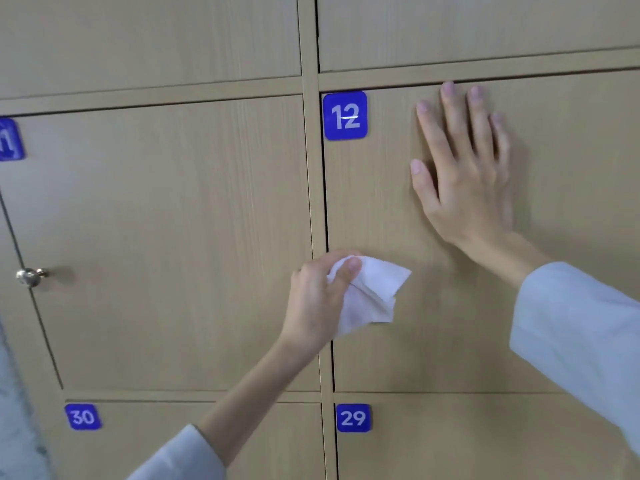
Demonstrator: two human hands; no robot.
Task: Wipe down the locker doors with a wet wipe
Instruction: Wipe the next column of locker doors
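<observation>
the left hand [322, 299] was closed on a bunched white wet wipe [372, 292], thumb pinching it against the fingers, at the left edge of the door numbered 12 [398, 358], about halfway down it. the loose end of the wipe fanned out to the right over the wood. the right hand [464, 168] lay spread wide and flat on the upper part of the same door, holding nothing, probably to keep the door from giving under the rubbing. the doors marked 29 [485, 441] and 30 [156, 441] sat below, and a small metal knob [30, 276] showed far left.
</observation>
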